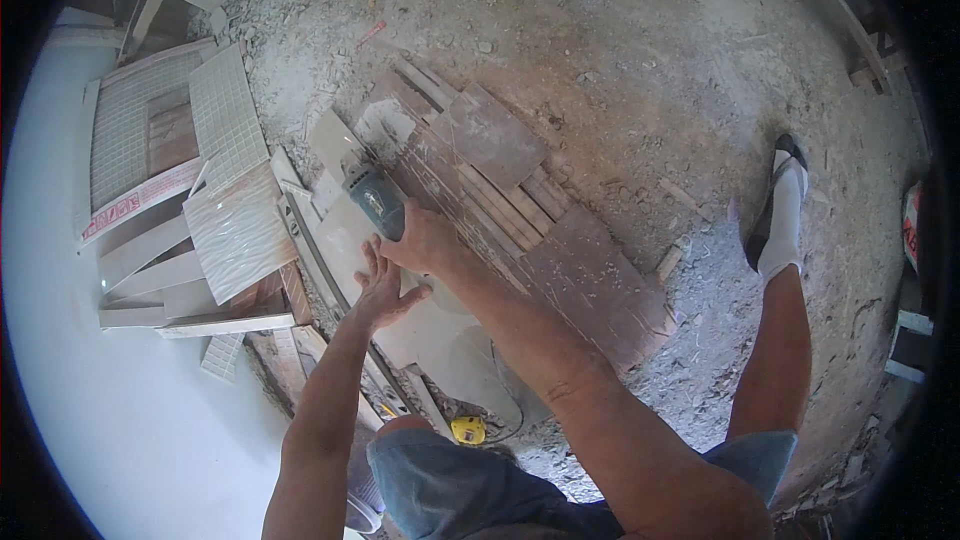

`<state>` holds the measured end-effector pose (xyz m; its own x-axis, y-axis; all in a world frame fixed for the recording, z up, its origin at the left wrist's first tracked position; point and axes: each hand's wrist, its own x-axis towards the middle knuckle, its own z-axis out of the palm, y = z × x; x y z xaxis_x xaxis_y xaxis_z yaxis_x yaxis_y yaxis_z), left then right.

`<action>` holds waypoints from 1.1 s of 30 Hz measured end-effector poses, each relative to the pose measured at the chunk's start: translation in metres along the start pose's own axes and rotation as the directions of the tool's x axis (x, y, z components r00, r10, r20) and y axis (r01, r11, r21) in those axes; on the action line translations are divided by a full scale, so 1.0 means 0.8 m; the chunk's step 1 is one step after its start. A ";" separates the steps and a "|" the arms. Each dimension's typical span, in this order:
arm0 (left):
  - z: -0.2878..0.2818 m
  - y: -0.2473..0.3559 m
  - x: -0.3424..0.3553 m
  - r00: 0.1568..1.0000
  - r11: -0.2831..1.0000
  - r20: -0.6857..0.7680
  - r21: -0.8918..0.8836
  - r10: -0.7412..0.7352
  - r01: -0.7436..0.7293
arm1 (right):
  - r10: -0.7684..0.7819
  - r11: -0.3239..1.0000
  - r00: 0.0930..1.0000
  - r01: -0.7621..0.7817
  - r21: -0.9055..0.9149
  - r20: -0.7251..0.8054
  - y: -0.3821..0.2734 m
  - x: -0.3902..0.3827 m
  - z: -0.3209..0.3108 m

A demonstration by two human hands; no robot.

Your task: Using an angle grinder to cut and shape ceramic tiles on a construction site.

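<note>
My right hand [427, 240] is wrapped round the rear of a dark green handheld power cutter [372, 198], which rests over the far end of a pale floor tile [400, 332]. The cutter's blade does not show. Just nearer, my left hand [380, 292] has its fingers spread over the same tile, with the fingertips close to the cutter's back end; whether they touch it I cannot tell. A thin cable [497, 370] curves across the near part of the tile.
Brown tiles and strips [590, 275] lie stacked right of the pale tile. A long metal bar [318, 265] runs along its left, beside leaning patterned tiles [240, 230] and a white wall [60, 280]. A yellow tape measure [468, 429] lies near my knee. Rubble covers the dusty floor [660, 60].
</note>
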<state>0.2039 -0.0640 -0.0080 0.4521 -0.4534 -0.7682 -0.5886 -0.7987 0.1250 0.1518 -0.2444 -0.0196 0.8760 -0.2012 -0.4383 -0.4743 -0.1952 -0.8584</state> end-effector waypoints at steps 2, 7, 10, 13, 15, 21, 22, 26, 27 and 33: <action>0.006 -0.005 0.004 1.000 1.000 -0.023 0.010 0.001 0.000 | -0.014 1.000 0.997 0.014 0.003 -0.076 0.004 0.000 0.006; 0.000 0.000 0.000 1.000 1.000 -0.001 0.006 -0.008 0.008 | 0.010 1.000 0.999 -0.010 0.014 -0.041 0.001 -0.004 0.004; -0.002 0.003 0.000 1.000 1.000 0.007 0.005 -0.008 0.008 | 0.014 1.000 0.999 -0.013 0.016 -0.032 0.003 -0.006 0.003; 0.000 -0.003 0.000 1.000 1.000 0.001 0.008 -0.008 0.008 | 0.020 0.999 1.000 -0.020 0.026 -0.012 -0.002 -0.011 -0.003; 0.000 -0.003 0.000 1.000 1.000 -0.011 0.006 -0.005 0.005 | 0.029 0.999 1.000 -0.029 0.031 0.001 -0.003 -0.013 -0.004; -0.004 0.006 -0.001 1.000 1.000 -0.001 0.005 0.005 -0.005 | 0.034 0.999 0.999 -0.034 0.010 -0.027 0.007 -0.015 0.004; -0.004 0.006 0.000 1.000 1.000 0.001 0.005 0.001 -0.001 | 0.026 1.000 0.999 -0.026 -0.003 -0.030 0.008 -0.015 0.006; -0.007 0.007 -0.003 1.000 1.000 0.004 0.019 -0.005 0.005 | 0.030 1.000 0.999 -0.031 -0.008 -0.017 0.008 -0.017 0.006; -0.007 0.008 -0.003 1.000 1.000 0.003 0.019 -0.005 0.005 | 0.031 0.999 0.999 -0.031 -0.009 -0.018 0.007 -0.018 0.004; -0.006 0.008 -0.002 1.000 1.000 -0.003 0.023 -0.001 0.001 | 0.047 0.999 0.999 -0.047 0.004 -0.001 0.005 -0.024 0.000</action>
<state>0.2027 -0.0705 -0.0027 0.4543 -0.4539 -0.7665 -0.6035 -0.7897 0.1100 0.1336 -0.2412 -0.0146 0.8529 -0.2106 -0.4777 -0.5144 -0.1821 -0.8380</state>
